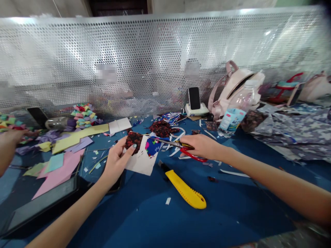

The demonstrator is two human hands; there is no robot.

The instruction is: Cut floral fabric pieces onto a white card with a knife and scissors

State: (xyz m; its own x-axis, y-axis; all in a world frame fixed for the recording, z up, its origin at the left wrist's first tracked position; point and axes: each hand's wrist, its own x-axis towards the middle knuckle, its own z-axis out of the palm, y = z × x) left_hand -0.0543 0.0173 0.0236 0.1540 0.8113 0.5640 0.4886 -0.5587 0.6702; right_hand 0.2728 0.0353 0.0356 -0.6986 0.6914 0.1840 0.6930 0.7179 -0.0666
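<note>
Pinched in my left hand are a dark red-and-black patterned fabric piece and a white paper sheet. A blue fabric scrap with coloured prints lies over the sheet's right part. My right hand grips red-handled scissors, their blades pointing left at the blue scrap's upper edge. How far apart the blades are, I cannot tell. Just below the hands, a yellow utility knife rests on the blue table. Behind them sits a heap of dark red patterned fabric.
Coloured paper sheets and a black device lie at left, beside another person's arm. A plastic bottle, a pale backpack and grey patterned fabric stand at right. A perforated metal screen runs behind.
</note>
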